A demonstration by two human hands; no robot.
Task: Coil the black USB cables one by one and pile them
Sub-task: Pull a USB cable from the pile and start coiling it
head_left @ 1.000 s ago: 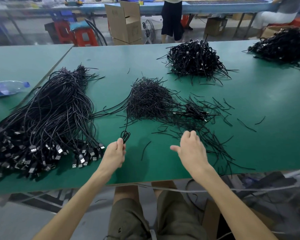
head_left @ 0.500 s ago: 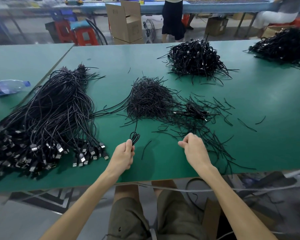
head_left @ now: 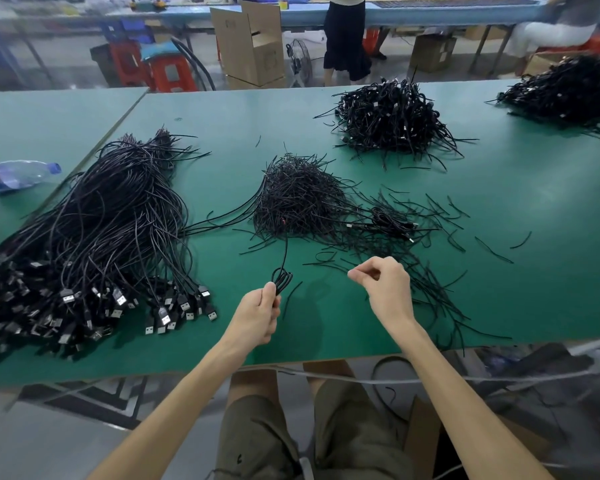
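Observation:
My left hand (head_left: 258, 315) grips a black USB cable (head_left: 282, 278) near the table's front edge. Its small loops stick up above my fingers, and one strand runs up toward the heap of short black ties (head_left: 298, 199). My right hand (head_left: 383, 287) hovers to the right of it, fingers curled and thumb against the forefinger; nothing shows in that pinch. A big bundle of uncoiled USB cables (head_left: 94, 237) lies at the left, plugs toward me. A pile of coiled cables (head_left: 388, 116) sits at the back, and one coiled cable (head_left: 392, 220) lies among loose ties.
The green table (head_left: 534, 202) carries scattered ties right of my right hand. Another black cable heap (head_left: 568, 88) lies far right, a plastic bottle (head_left: 14, 174) far left. Cardboard boxes, stools and people stand beyond the table.
My left hand has shifted right with the looped cable. My right hand has gone from flat and open to curled with thumb and forefinger pinched, and lifted a little.

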